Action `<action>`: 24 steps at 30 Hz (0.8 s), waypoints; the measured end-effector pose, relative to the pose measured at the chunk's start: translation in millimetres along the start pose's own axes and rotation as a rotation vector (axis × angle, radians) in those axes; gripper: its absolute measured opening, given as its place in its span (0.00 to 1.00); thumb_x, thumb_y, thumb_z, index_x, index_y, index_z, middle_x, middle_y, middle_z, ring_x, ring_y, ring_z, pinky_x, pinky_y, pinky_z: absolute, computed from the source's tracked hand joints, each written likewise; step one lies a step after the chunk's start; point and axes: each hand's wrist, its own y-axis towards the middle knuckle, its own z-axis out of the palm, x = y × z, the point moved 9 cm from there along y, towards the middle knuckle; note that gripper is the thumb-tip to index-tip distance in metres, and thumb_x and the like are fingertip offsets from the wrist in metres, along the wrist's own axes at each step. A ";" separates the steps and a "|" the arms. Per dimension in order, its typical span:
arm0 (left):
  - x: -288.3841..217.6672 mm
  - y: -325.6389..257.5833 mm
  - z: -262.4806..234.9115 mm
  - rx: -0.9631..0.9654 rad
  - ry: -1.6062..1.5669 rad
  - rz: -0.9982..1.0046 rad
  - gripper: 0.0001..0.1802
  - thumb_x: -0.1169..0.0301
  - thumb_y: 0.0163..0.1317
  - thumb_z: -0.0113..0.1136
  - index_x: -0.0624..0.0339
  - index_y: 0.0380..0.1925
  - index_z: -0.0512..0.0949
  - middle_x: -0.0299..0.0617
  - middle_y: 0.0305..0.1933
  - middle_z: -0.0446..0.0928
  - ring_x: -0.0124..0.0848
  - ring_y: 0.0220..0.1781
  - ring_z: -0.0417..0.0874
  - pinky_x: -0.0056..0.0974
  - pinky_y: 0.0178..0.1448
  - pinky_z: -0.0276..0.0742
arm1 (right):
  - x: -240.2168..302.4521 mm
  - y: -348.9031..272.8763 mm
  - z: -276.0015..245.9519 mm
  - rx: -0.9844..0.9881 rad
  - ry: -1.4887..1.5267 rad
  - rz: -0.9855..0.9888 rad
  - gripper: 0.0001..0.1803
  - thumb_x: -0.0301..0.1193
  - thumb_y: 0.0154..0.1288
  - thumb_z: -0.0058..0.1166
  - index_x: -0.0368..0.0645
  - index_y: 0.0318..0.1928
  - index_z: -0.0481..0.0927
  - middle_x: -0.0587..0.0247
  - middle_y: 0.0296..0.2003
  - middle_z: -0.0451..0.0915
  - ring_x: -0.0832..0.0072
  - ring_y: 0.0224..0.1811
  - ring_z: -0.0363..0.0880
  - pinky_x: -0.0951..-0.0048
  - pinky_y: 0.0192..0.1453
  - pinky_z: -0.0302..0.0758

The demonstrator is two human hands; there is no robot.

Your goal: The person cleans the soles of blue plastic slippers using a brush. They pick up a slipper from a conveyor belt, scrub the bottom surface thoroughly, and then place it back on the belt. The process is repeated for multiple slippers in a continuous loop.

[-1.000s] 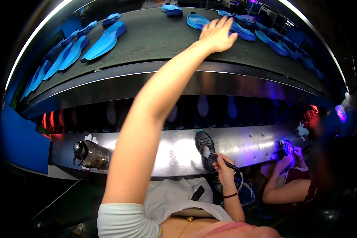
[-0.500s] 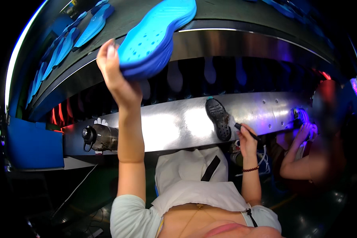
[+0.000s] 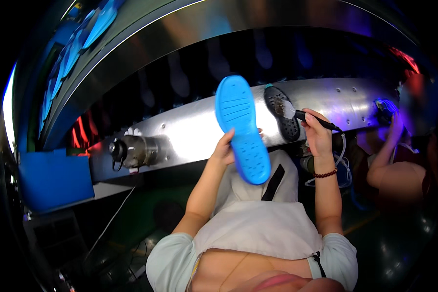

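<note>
My left hand (image 3: 223,148) grips a bright blue shoe sole (image 3: 241,121) by its middle, thumb on the near side and fingertips showing past the far edge. The sole stands lengthwise over the bench's front edge, its grooved and perforated face toward me. A black-handled brush (image 3: 306,116) is held in my right hand (image 3: 319,137), with a thin hose or cord leading from its rear end. Its pale bristles lie over the black shoe sole (image 3: 290,129), which rests on the metal bench (image 3: 190,129).
A dark flask (image 3: 140,151) stands on the bench at left, beside a blue box (image 3: 56,181). More blue soles (image 3: 70,51) lie on the conveyor at upper left. A rack of dark sole shapes (image 3: 219,63) runs behind the bench. At right, a person (image 3: 394,170) works close by.
My left hand has brought the blue sole down from the upper conveyor to the front of the bench. The brush has moved from beside the black sole onto it.
</note>
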 end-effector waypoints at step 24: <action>-45.1 18.7 4.0 -0.181 0.010 0.171 0.55 0.24 0.50 0.14 0.58 0.59 0.63 0.54 0.49 0.73 0.45 0.50 0.76 0.49 0.55 0.72 | -7.2 -62.1 130.4 0.616 -0.994 -0.379 0.09 0.24 0.46 0.61 0.38 0.32 0.81 0.55 0.30 0.81 0.62 0.35 0.80 0.68 0.41 0.75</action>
